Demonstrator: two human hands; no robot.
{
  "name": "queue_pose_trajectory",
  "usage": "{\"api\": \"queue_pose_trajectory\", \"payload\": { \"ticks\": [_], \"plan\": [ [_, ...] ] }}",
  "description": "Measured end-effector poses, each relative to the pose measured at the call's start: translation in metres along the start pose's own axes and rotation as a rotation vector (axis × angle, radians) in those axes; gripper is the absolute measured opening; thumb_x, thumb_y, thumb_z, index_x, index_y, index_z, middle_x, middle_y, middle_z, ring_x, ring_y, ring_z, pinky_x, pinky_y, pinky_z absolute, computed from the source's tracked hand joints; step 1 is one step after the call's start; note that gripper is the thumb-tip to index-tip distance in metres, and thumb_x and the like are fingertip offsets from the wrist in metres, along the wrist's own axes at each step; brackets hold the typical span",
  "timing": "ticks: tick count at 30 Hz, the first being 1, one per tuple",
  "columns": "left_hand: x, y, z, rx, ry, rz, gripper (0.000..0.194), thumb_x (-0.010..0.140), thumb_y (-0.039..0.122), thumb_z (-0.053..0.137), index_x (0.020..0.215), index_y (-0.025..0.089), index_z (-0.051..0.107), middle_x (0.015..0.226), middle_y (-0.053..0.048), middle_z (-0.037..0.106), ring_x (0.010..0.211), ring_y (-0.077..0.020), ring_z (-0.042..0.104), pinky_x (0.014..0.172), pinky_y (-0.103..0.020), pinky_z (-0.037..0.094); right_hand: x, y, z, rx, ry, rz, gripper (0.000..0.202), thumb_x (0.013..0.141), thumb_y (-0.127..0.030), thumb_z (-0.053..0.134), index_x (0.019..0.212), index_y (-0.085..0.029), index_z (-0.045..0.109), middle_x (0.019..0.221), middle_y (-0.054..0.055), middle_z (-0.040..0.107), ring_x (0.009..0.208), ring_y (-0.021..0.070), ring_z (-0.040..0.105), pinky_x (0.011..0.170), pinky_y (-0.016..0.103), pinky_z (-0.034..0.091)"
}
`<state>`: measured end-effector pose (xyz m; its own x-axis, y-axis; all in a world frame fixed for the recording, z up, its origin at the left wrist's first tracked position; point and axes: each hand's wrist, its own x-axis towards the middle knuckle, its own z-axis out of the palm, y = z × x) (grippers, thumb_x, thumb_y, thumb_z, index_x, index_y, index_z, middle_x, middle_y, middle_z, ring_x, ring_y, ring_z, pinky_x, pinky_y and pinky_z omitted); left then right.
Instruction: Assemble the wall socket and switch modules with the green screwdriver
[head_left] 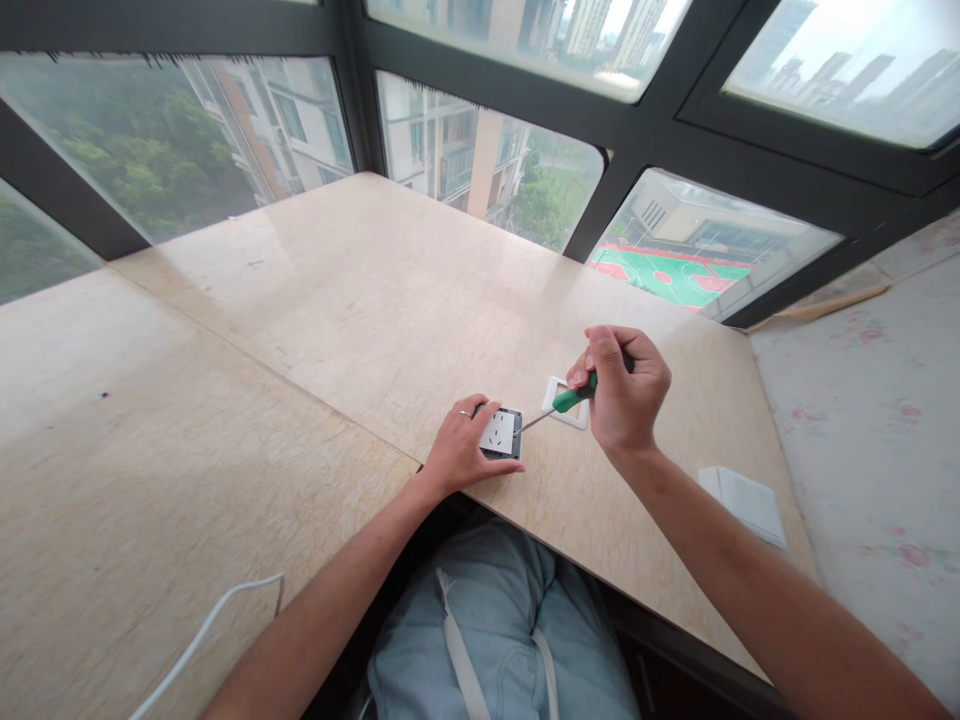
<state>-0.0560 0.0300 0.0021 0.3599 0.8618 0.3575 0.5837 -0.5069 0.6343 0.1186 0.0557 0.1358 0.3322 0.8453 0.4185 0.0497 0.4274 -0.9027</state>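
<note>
A wall socket (496,432) with a white face and dark grey frame lies near the front edge of the stone-look counter. My left hand (466,447) grips it from the left, thumb along the near side and fingers over the far side. In my right hand (626,388), closed in a fist, is a screwdriver (573,396) with a green and black handle. Its shaft slants down to the left, and the tip meets the right side of the socket's frame. Behind the screwdriver lies a white square cover frame (556,389), flat on the counter.
White square panels (742,503) lie on the counter (315,300) at the right, near the flowered wall (862,430). A white cable (214,620) runs across the lower left. Dark-framed windows (487,160) border the counter's far side. A small dark spot (103,396) shows at the left.
</note>
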Motion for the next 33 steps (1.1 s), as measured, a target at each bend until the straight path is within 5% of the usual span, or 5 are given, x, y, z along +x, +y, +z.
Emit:
{"api": "queue_pose_trajectory", "payload": {
  "ticks": [33],
  "plan": [
    [0.0, 0.0, 0.0, 0.013, -0.006, -0.002, 0.093, 0.061, 0.069, 0.083, 0.134, 0.018, 0.053, 0.132, -0.018, 0.053, 0.125, -0.0364, 0.053, 0.109, -0.051, 0.044, 0.006, -0.006, 0.002, 0.032, 0.007, -0.005, 0.023, 0.084, -0.039, 0.075, 0.077, -0.02, 0.064, 0.051, -0.008, 0.05, 0.039, 0.0083, 0.05, 0.038, 0.022, 0.044]
  ]
}}
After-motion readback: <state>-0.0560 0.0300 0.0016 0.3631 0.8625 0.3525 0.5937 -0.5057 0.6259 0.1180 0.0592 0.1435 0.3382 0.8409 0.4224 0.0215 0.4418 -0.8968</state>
